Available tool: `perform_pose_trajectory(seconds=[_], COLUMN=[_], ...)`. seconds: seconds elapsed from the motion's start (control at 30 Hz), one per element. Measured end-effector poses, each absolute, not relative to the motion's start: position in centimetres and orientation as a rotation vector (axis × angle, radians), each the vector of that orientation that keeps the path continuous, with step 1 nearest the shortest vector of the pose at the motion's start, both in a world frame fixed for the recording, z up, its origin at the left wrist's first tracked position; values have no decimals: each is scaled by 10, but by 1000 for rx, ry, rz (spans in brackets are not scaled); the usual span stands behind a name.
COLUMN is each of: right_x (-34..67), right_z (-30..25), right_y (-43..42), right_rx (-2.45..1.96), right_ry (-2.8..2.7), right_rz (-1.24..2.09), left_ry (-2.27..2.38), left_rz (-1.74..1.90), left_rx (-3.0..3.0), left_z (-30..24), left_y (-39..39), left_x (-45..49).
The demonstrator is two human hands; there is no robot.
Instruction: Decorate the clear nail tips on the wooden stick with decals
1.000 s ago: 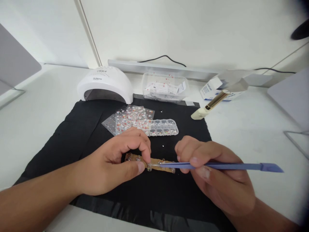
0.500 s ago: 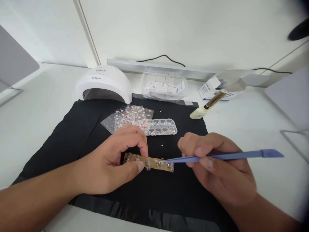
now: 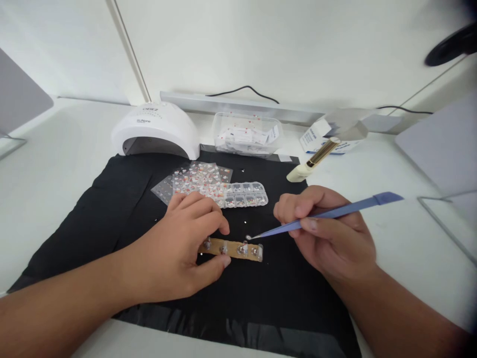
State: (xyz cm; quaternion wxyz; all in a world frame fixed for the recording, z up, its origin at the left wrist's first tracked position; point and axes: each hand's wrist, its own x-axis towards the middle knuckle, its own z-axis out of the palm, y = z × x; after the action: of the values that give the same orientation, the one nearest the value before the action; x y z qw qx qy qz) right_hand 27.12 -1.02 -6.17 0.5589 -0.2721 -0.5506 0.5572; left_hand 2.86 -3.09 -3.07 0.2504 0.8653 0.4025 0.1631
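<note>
My right hand [image 3: 328,228] pinches blue tweezers [image 3: 335,211] with a flat, wide rear end. At their pointed tip is a small pale round piece [image 3: 248,237], just above a tan strip [image 3: 231,247]. Several clear decorated nail tips [image 3: 242,248] sit along the strip. My left hand [image 3: 186,238] rests over the strip's left end, hiding it. Its thumb lies by the near edge and its index finger is curved above the far edge, the two apart. Past the left hand are transparent sticker sheets [image 3: 197,178] and a divided clear case [image 3: 246,195] of small gems.
A black cloth [image 3: 261,303] covers the middle of the white table. Behind stand a white nail lamp [image 3: 156,129], a clear tub [image 3: 248,134] of packets and an open white box [image 3: 320,136]. A cream bottle with a gold cap [image 3: 311,161] is at the right.
The tweezers' tip has lifted off the strip and now has a pale piece at it. My left thumb and index finger have spread further apart. The view has shifted slightly.
</note>
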Motion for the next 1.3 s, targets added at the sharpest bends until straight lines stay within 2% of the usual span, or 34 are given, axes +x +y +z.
perform_pose_trajectory(seconds=[1.3], right_x=[271], right_z=[-68], right_y=[-19], right_rx=[-643], right_ry=[-1352], right_rz=[1464], left_ry=[1059], left_rz=[193], left_rx=[2602], left_z=[-21], left_y=[-27], left_x=[15])
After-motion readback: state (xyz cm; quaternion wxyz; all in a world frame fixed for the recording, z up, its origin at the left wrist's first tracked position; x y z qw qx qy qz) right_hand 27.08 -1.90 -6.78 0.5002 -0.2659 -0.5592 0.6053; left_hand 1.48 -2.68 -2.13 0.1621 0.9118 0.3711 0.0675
